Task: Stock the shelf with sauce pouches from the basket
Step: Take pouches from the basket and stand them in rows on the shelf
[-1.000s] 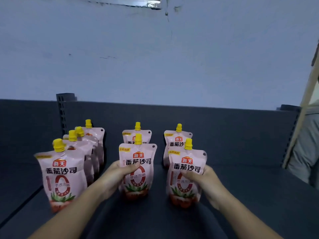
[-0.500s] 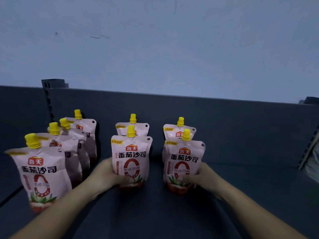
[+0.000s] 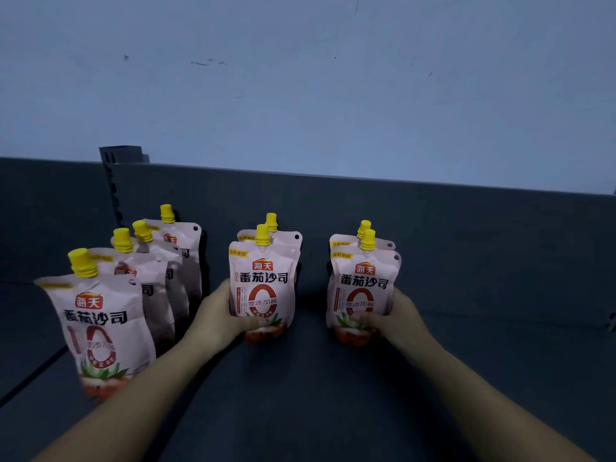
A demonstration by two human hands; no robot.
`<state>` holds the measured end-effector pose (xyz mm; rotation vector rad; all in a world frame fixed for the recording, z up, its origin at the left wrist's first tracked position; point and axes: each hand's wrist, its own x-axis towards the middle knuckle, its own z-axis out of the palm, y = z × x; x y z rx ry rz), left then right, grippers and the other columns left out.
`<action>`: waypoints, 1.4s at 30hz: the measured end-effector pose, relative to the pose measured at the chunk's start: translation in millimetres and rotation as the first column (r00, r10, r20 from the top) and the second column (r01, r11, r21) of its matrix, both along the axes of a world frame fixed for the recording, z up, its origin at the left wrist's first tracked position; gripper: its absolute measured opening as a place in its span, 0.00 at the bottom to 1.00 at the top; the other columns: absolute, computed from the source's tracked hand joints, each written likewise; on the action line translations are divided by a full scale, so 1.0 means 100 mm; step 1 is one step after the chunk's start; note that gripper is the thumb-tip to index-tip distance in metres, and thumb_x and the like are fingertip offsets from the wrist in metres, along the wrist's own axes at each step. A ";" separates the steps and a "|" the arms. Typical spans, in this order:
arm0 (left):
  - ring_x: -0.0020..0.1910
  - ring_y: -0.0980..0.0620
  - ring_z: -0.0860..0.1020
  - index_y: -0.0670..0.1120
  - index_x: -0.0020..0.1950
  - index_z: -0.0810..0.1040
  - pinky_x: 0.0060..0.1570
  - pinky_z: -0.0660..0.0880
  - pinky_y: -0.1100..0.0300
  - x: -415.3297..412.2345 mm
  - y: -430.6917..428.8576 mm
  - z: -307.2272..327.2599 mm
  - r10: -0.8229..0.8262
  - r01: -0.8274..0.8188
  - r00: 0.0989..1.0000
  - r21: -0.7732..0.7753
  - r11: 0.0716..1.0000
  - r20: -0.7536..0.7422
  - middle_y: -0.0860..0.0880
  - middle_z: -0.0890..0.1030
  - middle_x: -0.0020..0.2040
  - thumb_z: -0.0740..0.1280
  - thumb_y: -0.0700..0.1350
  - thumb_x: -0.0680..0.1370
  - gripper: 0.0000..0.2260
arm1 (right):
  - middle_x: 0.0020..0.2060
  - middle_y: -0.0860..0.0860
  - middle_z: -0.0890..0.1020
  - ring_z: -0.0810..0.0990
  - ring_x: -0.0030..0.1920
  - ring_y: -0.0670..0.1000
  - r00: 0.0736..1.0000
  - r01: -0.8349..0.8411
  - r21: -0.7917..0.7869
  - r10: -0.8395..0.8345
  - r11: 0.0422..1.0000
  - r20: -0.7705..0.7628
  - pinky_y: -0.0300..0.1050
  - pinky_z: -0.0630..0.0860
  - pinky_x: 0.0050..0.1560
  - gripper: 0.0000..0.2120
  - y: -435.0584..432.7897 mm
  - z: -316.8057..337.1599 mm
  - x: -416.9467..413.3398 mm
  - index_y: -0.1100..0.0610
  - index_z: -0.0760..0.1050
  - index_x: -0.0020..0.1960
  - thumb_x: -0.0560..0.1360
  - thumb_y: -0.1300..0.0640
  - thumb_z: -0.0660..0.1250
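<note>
Left hand (image 3: 218,315): is gripping the lower left side of the middle front pouch (image 3: 263,285), with the thumb lying across the label near the bottom.
Right hand (image 3: 400,320): is gripping the lower right side of the right front pouch (image 3: 363,288), with the thumb curling over its front low down.
Hands together or apart: they are staying apart, each clamped on its own pouch.
Middle front pouch: is standing upright on the shelf (image 3: 300,378), yellow cap up, just in front of the middle back pouch (image 3: 288,236), which is showing only its top edge and cap.
Right front pouch: is standing upright on the same shelf, hiding most of the right back pouch (image 3: 343,242) directly behind it.
Left row (image 3: 100,325): four pouches are standing one behind another, reaching back toward the slotted post (image 3: 113,181); neither hand is touching them.
Back panel (image 3: 466,235): is rising dark grey behind all three rows.
Wall (image 3: 300,78): is filling the upper half, pale and scuffed.
</note>
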<state>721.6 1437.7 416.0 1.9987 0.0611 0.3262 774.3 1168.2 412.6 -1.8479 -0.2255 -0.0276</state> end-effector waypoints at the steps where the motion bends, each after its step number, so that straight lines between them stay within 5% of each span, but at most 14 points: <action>1: 0.44 0.65 0.74 0.50 0.57 0.69 0.39 0.70 0.73 0.00 0.00 -0.01 0.003 -0.003 1.000 -0.001 1.000 0.001 0.61 0.76 0.45 0.77 0.35 0.65 0.27 | 0.50 0.48 0.83 0.82 0.51 0.49 1.000 0.016 -0.007 -0.016 1.000 0.008 0.44 0.80 0.48 0.21 0.01 -0.02 0.00 0.54 0.74 0.55 0.66 0.66 0.75; 5: 0.48 0.57 0.76 0.48 0.57 0.67 0.45 0.73 0.66 -0.02 -0.01 -0.07 0.017 -0.018 1.000 -0.037 0.999 -0.010 0.60 0.75 0.46 0.76 0.35 0.66 0.26 | 0.53 0.46 0.81 0.79 0.55 0.48 0.999 -0.018 -0.007 0.018 1.000 -0.027 0.41 0.79 0.50 0.26 -0.03 -0.09 -0.05 0.53 0.71 0.60 0.66 0.65 0.75; 12: 0.56 0.51 0.75 0.48 0.59 0.64 0.54 0.73 0.59 0.03 -0.02 -0.10 -0.017 0.014 0.999 -0.075 0.997 -0.048 0.51 0.76 0.55 0.73 0.32 0.69 0.26 | 0.46 0.42 0.80 0.78 0.46 0.40 0.998 -0.008 -0.038 0.006 0.999 -0.066 0.29 0.75 0.34 0.24 -0.01 -0.09 -0.09 0.54 0.72 0.57 0.65 0.66 0.75; 17: 0.56 0.53 0.74 0.45 0.65 0.62 0.48 0.72 0.66 0.02 -0.02 -0.07 -0.065 0.052 0.992 -0.114 0.992 -0.107 0.52 0.74 0.55 0.71 0.33 0.71 0.28 | 0.50 0.47 0.79 0.77 0.49 0.45 0.997 0.029 -0.053 -0.032 0.998 -0.072 0.31 0.72 0.40 0.25 0.01 -0.11 -0.10 0.56 0.71 0.61 0.67 0.66 0.75; 20: 0.57 0.51 0.74 0.43 0.66 0.63 0.52 0.71 0.61 0.00 -0.02 -0.08 -0.016 0.006 0.991 -0.077 0.997 -0.130 0.51 0.74 0.56 0.73 0.36 0.70 0.28 | 0.54 0.49 0.79 0.78 0.55 0.50 0.994 0.051 -0.054 -0.056 0.997 -0.091 0.36 0.75 0.45 0.27 0.01 -0.11 -0.11 0.57 0.69 0.61 0.66 0.64 0.76; 27: 0.51 0.53 0.74 0.42 0.64 0.65 0.49 0.71 0.62 -0.12 -0.03 -0.06 0.062 -0.070 0.987 -0.048 0.996 -0.150 0.50 0.76 0.54 0.76 0.39 0.68 0.29 | 0.52 0.55 0.76 0.78 0.49 0.51 0.964 0.255 -0.079 -0.260 0.964 -0.050 0.41 0.76 0.41 0.27 0.08 -0.08 -0.35 0.53 0.62 0.44 0.61 0.59 0.80; 31: 0.51 0.54 0.74 0.42 0.63 0.65 0.41 0.71 0.64 -0.29 -0.03 -0.06 0.076 -0.070 0.984 0.045 0.997 -0.162 0.48 0.76 0.55 0.75 0.41 0.69 0.28 | 0.54 0.57 0.72 0.76 0.54 0.53 0.945 0.326 -0.019 -0.326 0.945 -0.013 0.44 0.75 0.45 0.28 0.24 -0.12 -0.51 0.53 0.60 0.44 0.60 0.58 0.80; 34: 0.51 0.51 0.73 0.41 0.66 0.64 0.45 0.73 0.60 -0.51 -0.02 -0.03 0.090 -0.041 0.971 0.215 0.976 -0.222 0.48 0.73 0.54 0.74 0.45 0.70 0.30 | 0.54 0.53 0.73 0.74 0.53 0.50 0.981 0.176 -0.017 -0.177 0.984 -0.083 0.43 0.72 0.50 0.26 0.37 0.01 -0.62 0.57 0.62 0.53 0.66 0.61 0.76; 36: 0.52 0.50 0.74 0.42 0.65 0.67 0.52 0.73 0.58 -0.67 -0.01 0.02 0.110 -0.017 0.964 0.355 0.935 -0.243 0.47 0.74 0.54 0.74 0.47 0.70 0.28 | 0.49 0.50 0.74 0.74 0.47 0.47 0.997 0.006 -0.152 -0.018 0.988 -0.074 0.39 0.70 0.45 0.20 0.45 0.11 -0.71 0.56 0.66 0.54 0.69 0.60 0.74; 38: 0.52 0.50 0.75 0.42 0.62 0.71 0.54 0.73 0.58 -0.86 0.01 0.09 0.137 -0.023 0.965 0.449 0.893 -0.224 0.46 0.77 0.55 0.74 0.48 0.70 0.25 | 0.44 0.49 0.75 0.73 0.41 0.45 0.990 -0.133 -0.341 0.138 0.931 -0.008 0.38 0.69 0.37 0.16 0.55 0.20 -0.81 0.55 0.69 0.52 0.70 0.58 0.73; 42: 0.52 0.47 0.77 0.45 0.58 0.76 0.49 0.74 0.57 -1.43 0.10 0.26 0.242 -0.098 0.962 0.662 0.743 -0.129 0.47 0.80 0.53 0.71 0.50 0.71 0.18 | 0.41 0.48 0.75 0.74 0.42 0.48 0.901 -0.291 -0.585 0.422 0.757 0.097 0.40 0.70 0.41 0.13 0.82 0.31 -1.08 0.53 0.71 0.50 0.70 0.58 0.71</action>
